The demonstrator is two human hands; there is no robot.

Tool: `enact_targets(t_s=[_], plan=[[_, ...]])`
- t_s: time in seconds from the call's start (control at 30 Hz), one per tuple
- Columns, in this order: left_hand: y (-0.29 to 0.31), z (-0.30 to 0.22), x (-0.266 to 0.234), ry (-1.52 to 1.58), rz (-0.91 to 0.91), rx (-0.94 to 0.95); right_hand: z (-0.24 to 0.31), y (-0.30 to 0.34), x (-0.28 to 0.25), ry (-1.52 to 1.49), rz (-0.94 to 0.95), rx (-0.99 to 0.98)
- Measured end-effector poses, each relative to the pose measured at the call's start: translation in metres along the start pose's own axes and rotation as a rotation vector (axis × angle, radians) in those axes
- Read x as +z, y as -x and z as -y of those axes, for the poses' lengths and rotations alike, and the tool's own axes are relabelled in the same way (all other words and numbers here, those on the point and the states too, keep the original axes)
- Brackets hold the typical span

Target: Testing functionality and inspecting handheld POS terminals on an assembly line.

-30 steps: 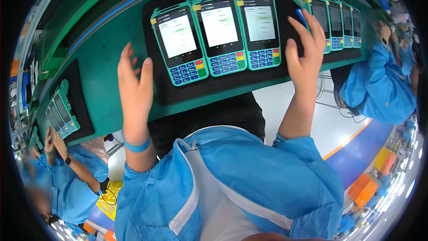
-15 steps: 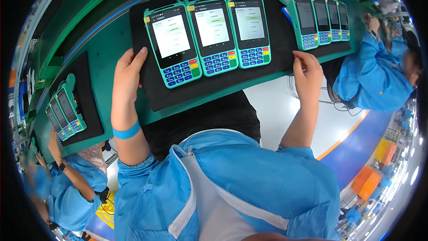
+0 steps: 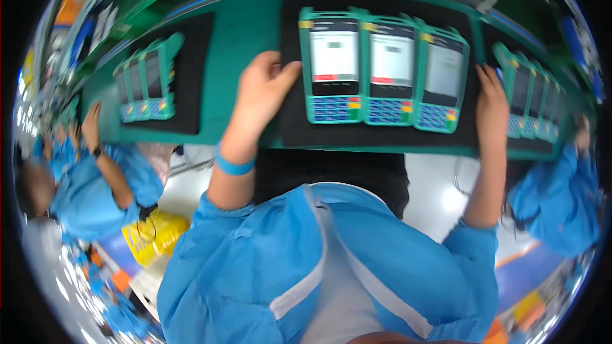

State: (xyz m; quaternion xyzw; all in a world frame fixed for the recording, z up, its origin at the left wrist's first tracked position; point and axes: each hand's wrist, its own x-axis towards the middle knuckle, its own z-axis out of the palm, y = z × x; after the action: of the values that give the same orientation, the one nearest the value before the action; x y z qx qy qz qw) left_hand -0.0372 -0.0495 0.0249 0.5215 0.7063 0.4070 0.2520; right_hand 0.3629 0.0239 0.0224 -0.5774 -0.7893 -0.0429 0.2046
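Three teal payment terminals with lit screens and blue keypads lie side by side on a black mat (image 3: 382,135). The left terminal (image 3: 333,57) and the middle terminal (image 3: 389,57) each show a white page with a small grey box and a red strip low down. A paler page fills the right terminal's screen (image 3: 443,70). My left hand (image 3: 260,89) is open beside the left terminal, its thumb tip close to that casing; contact is hard to tell. My right hand (image 3: 492,99), open with fingers extended, rests near the mat's right edge, beside the right terminal and apart from it.
More terminals (image 3: 148,79) lie on another mat at the left. Several dark-screened terminals (image 3: 535,92) stand in a row at the right. Co-workers in blue sit at both sides, one person's hand (image 3: 91,126) near the left group. A yellow crate (image 3: 156,236) is at lower left.
My view has swung, so the three terminals appear farther right and more level. The left and middle screens went from lists to pages with a red strip. Both hands stay beside the terminals.
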Motion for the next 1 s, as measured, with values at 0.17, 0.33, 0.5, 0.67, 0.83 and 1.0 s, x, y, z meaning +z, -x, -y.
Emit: enact_targets(t_s=[0.17, 0.33, 0.5, 0.67, 0.83, 1.0], plan=[[0.01, -0.005, -0.015, -0.034, 0.092, 0.013, -0.007, 0.002, -0.004, 0.068, 0.039, 0.001], [0.022, 0.002, -0.033, -0.061, 0.125, 0.055, -0.027, 0.007, -0.006, 0.147, 0.064, -0.04], [0.019, 0.025, -0.046, 0.051, 0.132, -0.012, -0.058, 0.015, -0.017, 0.194, 0.072, -0.021], [0.018, 0.029, -0.043, 0.134, 0.083, -0.042, -0.091, 0.016, -0.03, 0.158, 0.068, -0.018], [0.018, 0.025, -0.043, 0.119, 0.063, -0.038, -0.122, 0.018, -0.023, 0.207, 0.035, 0.012], [0.02, 0.017, -0.035, 0.081, 0.062, -0.017, -0.145, 0.018, -0.03, 0.291, 0.034, 0.107]])
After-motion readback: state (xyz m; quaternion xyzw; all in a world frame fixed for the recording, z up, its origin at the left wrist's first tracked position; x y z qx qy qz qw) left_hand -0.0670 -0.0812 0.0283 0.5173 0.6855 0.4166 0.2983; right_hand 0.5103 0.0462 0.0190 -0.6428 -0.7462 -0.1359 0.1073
